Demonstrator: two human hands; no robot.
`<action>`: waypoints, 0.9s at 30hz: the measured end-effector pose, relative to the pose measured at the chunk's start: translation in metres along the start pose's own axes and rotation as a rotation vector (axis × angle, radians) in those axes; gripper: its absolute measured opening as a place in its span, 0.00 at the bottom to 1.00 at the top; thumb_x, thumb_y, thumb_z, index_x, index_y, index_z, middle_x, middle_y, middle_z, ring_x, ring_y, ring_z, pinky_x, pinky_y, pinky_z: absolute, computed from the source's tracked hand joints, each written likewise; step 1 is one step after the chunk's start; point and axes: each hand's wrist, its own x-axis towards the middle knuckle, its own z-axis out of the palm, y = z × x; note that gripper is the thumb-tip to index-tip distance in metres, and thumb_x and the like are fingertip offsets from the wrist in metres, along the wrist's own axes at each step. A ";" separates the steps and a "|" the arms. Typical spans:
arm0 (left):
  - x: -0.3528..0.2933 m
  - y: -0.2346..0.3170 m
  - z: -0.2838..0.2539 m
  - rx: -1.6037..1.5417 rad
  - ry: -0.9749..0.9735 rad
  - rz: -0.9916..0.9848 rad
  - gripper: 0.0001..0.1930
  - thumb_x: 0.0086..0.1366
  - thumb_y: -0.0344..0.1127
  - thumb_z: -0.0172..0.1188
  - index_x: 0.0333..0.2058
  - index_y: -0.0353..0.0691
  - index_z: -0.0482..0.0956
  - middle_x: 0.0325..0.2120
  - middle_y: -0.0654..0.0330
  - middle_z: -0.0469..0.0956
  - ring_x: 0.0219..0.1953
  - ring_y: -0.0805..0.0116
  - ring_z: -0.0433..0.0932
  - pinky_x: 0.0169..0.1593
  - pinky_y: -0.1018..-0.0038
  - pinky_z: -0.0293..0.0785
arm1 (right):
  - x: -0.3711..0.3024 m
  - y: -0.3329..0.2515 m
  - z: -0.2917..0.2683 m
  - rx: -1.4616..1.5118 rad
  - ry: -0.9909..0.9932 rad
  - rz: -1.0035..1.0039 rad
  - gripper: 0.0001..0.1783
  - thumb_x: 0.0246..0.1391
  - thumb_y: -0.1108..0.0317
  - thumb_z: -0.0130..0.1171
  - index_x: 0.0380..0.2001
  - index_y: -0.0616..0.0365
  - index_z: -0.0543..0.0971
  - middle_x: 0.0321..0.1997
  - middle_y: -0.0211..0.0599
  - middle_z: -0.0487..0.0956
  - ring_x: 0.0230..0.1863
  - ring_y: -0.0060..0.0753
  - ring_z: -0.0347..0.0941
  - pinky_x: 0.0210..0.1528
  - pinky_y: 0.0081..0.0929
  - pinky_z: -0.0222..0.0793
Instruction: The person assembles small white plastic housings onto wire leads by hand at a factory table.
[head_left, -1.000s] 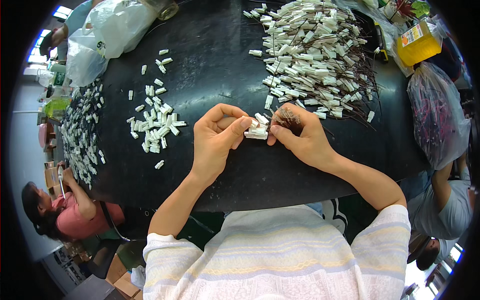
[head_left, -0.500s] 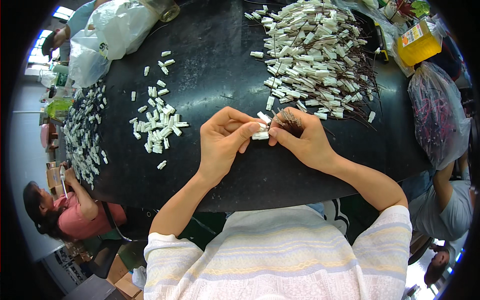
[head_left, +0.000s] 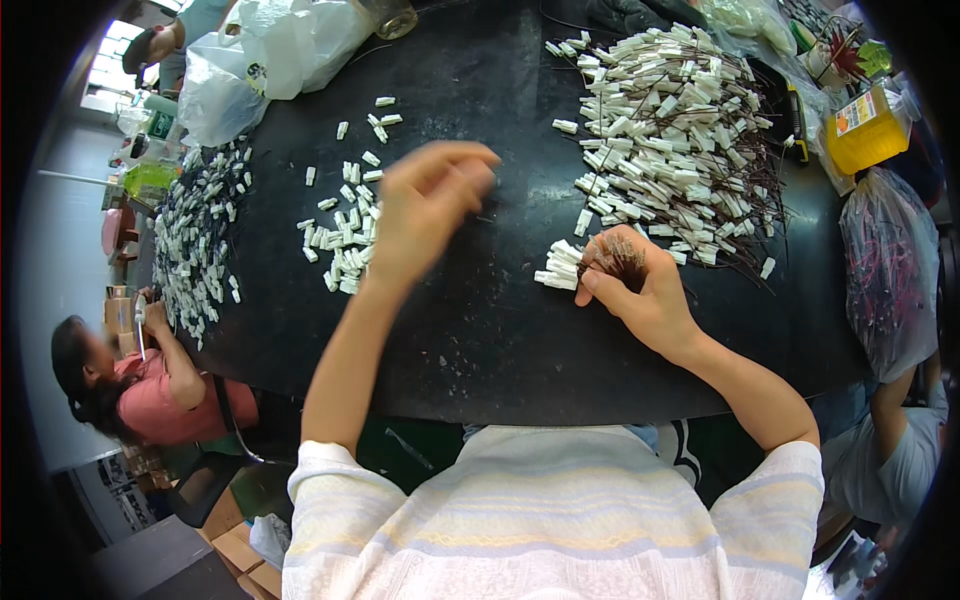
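The bundle [head_left: 560,267] of white connectors with thin brown wires lies just off the near left corner of the big wired heap [head_left: 665,150], in the right hand [head_left: 638,290]. Its fingers are closed around the wires, with the white ends sticking out to the left. It should be light; the connectors look like stiff, smooth plastic, apt to slide over one another, and the wires springy. The wires, gathered close behind the connectors, seem the best place to hold, as a loose pinch could let single pieces slip. The left hand [head_left: 432,205] is well left of the heap, blurred; I cannot tell whether its fingertips meet or hold anything. Beyond its wrist, farther left of the heap, are loose connectors [head_left: 348,235], partly covered. Half a second ago the left fingers were at the bundle's white ends; now they are away from it, while the right hand keeps its grip.
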 end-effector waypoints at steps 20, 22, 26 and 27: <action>-0.031 0.002 0.027 -0.553 -0.212 -0.169 0.06 0.56 0.27 0.58 0.33 0.35 0.75 0.24 0.57 0.78 0.16 0.84 0.64 0.18 0.89 0.55 | -0.002 0.000 0.002 -0.061 -0.024 0.007 0.04 0.50 0.72 0.54 0.25 0.61 0.72 0.19 0.26 0.74 0.20 0.09 0.61 0.23 0.12 0.55; -0.034 0.001 0.033 -0.660 -0.184 -0.173 0.06 0.57 0.30 0.58 0.24 0.37 0.71 0.23 0.54 0.78 0.13 0.84 0.62 0.16 0.89 0.53 | -0.003 0.001 0.003 -0.030 -0.011 0.014 0.04 0.49 0.72 0.55 0.25 0.61 0.72 0.19 0.25 0.74 0.20 0.09 0.61 0.23 0.11 0.55; -0.036 -0.008 0.035 -0.653 -0.188 -0.190 0.07 0.59 0.29 0.56 0.23 0.40 0.69 0.23 0.53 0.78 0.14 0.85 0.61 0.17 0.88 0.53 | -0.003 -0.003 0.003 -0.030 -0.022 0.016 0.04 0.50 0.72 0.55 0.27 0.61 0.71 0.21 0.28 0.74 0.23 0.11 0.64 0.25 0.12 0.57; -0.037 -0.009 0.037 -0.635 -0.166 -0.178 0.08 0.59 0.29 0.56 0.22 0.40 0.69 0.23 0.54 0.78 0.14 0.85 0.61 0.17 0.88 0.53 | -0.003 -0.003 0.002 -0.032 -0.045 0.022 0.04 0.51 0.72 0.54 0.28 0.61 0.70 0.22 0.29 0.75 0.24 0.11 0.65 0.26 0.12 0.58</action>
